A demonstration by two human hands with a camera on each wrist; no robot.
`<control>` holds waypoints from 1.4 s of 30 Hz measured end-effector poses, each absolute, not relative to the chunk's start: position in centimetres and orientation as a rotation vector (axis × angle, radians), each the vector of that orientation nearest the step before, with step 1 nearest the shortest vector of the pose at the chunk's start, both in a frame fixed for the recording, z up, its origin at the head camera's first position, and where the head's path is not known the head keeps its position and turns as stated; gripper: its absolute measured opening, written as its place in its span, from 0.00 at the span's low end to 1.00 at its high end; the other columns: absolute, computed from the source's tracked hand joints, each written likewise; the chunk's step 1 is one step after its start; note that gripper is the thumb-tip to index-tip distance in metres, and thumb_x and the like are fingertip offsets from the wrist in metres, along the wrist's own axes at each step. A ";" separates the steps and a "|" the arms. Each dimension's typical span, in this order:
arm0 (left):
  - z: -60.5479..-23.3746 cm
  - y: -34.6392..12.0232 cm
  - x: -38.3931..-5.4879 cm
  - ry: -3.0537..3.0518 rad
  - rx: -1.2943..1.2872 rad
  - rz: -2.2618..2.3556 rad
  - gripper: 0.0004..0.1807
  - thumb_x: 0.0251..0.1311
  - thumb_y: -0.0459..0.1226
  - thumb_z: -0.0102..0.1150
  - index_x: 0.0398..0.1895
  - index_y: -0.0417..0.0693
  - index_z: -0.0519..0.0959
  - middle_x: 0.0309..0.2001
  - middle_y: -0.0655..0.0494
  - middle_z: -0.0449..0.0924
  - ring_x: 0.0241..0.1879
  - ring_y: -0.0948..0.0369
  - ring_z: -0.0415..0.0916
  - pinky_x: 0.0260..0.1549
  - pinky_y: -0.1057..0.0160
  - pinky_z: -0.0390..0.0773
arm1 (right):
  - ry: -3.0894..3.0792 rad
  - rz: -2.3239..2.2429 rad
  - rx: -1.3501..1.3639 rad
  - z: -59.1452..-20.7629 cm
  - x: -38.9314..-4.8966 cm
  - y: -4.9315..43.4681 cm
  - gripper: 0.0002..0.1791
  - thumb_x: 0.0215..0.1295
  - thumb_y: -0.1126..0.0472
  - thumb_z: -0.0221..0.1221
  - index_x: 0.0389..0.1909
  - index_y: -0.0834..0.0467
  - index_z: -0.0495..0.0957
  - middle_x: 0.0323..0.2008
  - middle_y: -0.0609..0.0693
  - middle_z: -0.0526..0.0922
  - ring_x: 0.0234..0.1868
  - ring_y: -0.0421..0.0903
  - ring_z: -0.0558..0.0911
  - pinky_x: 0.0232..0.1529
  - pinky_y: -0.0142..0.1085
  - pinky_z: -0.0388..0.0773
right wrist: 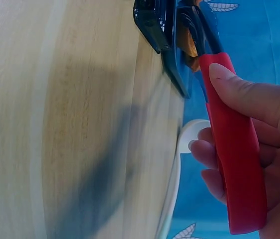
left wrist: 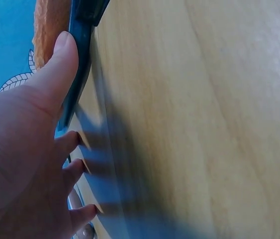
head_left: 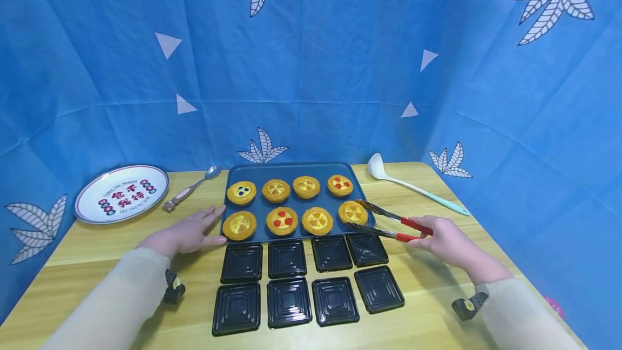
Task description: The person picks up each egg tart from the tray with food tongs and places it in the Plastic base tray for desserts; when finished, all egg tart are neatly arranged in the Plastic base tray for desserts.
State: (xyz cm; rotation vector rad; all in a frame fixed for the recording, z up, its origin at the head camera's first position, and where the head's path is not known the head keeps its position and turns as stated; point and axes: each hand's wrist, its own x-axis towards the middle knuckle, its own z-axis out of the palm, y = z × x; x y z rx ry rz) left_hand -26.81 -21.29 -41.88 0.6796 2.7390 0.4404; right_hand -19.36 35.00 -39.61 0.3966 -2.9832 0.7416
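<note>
My right hand (head_left: 444,239) grips tongs (right wrist: 236,149) by their red handles, thumb on one side and fingers on the other. In the head view the tongs' dark tips stand apart on either side of an egg tart (head_left: 352,212) at the near right of a dark blue baking tray (head_left: 291,168). Two rows of tarts lie on this tray, some topped with red or dark dots, others with a wedge pattern. My left hand (head_left: 194,232) rests at the tray's left edge, fingers extended; in the left wrist view its thumb (left wrist: 62,59) lies against the rim.
Several black square plastic trays (head_left: 289,302) stand in two rows before the baking tray, the back row close to its edge. At left are a white plate (head_left: 104,185) with red lettering and a spoon (head_left: 187,192). A ladle (head_left: 413,185) lies at right. Blue cloth (head_left: 311,69) hangs behind.
</note>
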 end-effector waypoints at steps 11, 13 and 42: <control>-42.1 -21.4 -26.8 2.737 0.670 0.464 0.52 0.64 0.64 0.51 0.78 0.40 0.48 0.74 0.28 0.45 0.69 0.28 0.44 0.63 0.28 0.49 | -2.960 0.722 0.343 -40.1 -19.4 34.6 0.29 0.54 0.60 0.73 0.55 0.69 0.80 0.31 0.49 0.82 0.26 0.43 0.73 0.25 0.35 0.70; -41.9 -21.3 -26.8 2.735 0.672 0.480 0.52 0.64 0.64 0.51 0.78 0.40 0.48 0.74 0.28 0.44 0.69 0.27 0.44 0.63 0.28 0.49 | -2.940 0.742 0.319 -40.0 -19.2 34.7 0.28 0.54 0.61 0.73 0.55 0.69 0.80 0.35 0.52 0.84 0.27 0.44 0.74 0.26 0.35 0.71; -42.0 -21.3 -26.9 2.734 0.663 0.449 0.51 0.64 0.63 0.53 0.78 0.41 0.48 0.74 0.28 0.44 0.69 0.28 0.43 0.63 0.28 0.50 | -3.087 0.973 0.215 -37.7 -13.7 37.9 0.33 0.51 0.62 0.73 0.58 0.69 0.77 0.27 0.46 0.80 0.22 0.41 0.72 0.20 0.31 0.67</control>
